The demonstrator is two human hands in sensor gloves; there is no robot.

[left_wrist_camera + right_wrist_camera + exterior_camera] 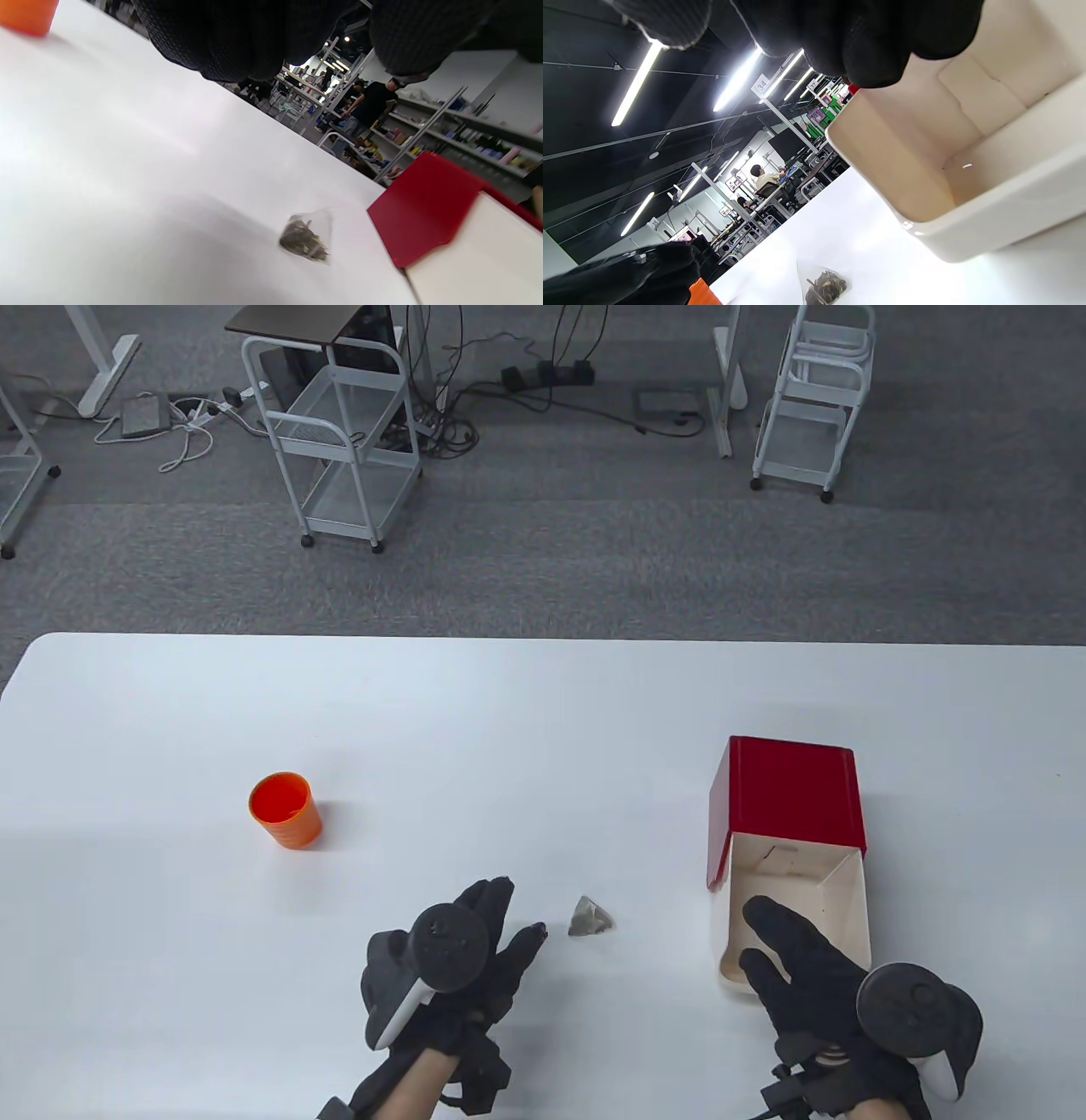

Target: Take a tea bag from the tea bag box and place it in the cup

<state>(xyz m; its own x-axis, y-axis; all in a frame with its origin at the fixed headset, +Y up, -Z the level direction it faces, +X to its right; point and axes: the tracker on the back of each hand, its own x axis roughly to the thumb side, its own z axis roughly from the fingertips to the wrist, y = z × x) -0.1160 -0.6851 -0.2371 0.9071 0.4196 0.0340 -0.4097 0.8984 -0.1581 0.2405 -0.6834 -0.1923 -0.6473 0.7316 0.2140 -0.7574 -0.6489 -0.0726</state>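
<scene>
A pyramid tea bag [590, 918] lies loose on the white table [475, 729], between my hands. It also shows in the left wrist view [304, 239] and the right wrist view [824, 288]. The tea bag box [793, 891], cream with an open red lid [789, 793], stands at the right; its inside looks bare [967, 127]. My right hand [785, 954] rests its spread fingers over the box's near left rim, holding nothing. My left hand [488, 937] is open and empty, its fingertips a short way left of the tea bag. The orange cup [286, 808] stands upright at the left.
The table's far edge [543, 638] runs across the middle of the table view, with grey carpet, white wire carts [344, 432] and cables beyond. The cup's base shows at the top left of the left wrist view [25, 15].
</scene>
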